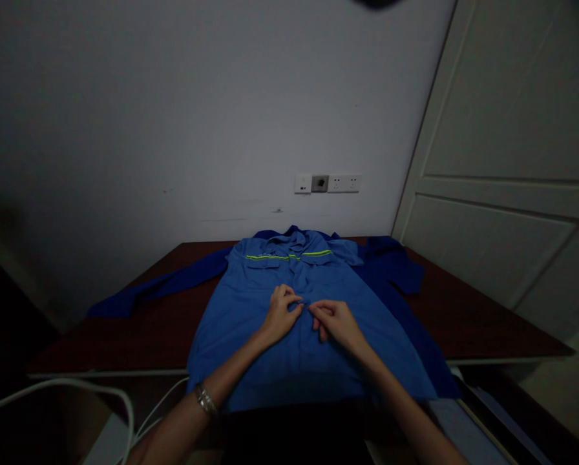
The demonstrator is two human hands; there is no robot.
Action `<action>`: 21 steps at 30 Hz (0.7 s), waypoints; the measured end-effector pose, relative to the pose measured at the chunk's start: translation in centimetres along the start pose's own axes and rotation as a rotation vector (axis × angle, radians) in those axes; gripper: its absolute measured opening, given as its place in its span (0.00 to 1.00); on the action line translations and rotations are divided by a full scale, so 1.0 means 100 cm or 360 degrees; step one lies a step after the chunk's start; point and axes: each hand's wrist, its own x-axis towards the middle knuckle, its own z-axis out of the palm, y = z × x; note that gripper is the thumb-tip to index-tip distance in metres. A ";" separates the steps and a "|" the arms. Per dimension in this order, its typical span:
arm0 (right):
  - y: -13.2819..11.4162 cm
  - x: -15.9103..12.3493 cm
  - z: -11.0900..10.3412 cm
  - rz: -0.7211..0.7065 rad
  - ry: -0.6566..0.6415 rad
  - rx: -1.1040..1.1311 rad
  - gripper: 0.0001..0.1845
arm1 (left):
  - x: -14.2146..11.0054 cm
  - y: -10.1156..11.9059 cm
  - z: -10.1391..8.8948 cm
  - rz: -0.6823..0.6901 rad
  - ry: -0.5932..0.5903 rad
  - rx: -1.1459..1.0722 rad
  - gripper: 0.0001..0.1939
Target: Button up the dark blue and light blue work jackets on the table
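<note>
A light blue short-sleeved work shirt [251,303] with yellow-green chest stripes lies front up, its collar toward the wall and its hem hanging over the table's near edge. Both hands meet at its front placket, around the middle. My left hand [283,313] is closed in a pinch on the cloth, thumb and forefinger tips close together. Just to its right, my right hand [332,320] also pinches the placket, its other fingers curled under. Whether a button is between the fingertips is too small to tell. A dark blue long-sleeved garment [396,265] lies beneath the shirt, sleeves spread out.
The dark red-brown table [158,342] stands against a pale wall holding a row of sockets [344,184]. A panelled door [503,194] is at the right. White cables [125,403] loop at the lower left. Flat items [493,420] sit below the table's right side.
</note>
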 end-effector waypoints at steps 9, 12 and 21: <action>0.023 0.022 0.011 0.0183 0.0146 0.0366 0.14 | -0.003 0.002 0.003 0.0116 0.0064 0.0193 0.08; 0.025 0.022 0.011 0.0232 0.0156 0.0436 0.13 | -0.003 0.002 0.004 0.0148 0.0035 0.0189 0.08; 0.024 0.021 0.008 0.0292 0.0147 0.0507 0.08 | 0.004 -0.001 -0.008 0.0230 -0.0218 0.0095 0.09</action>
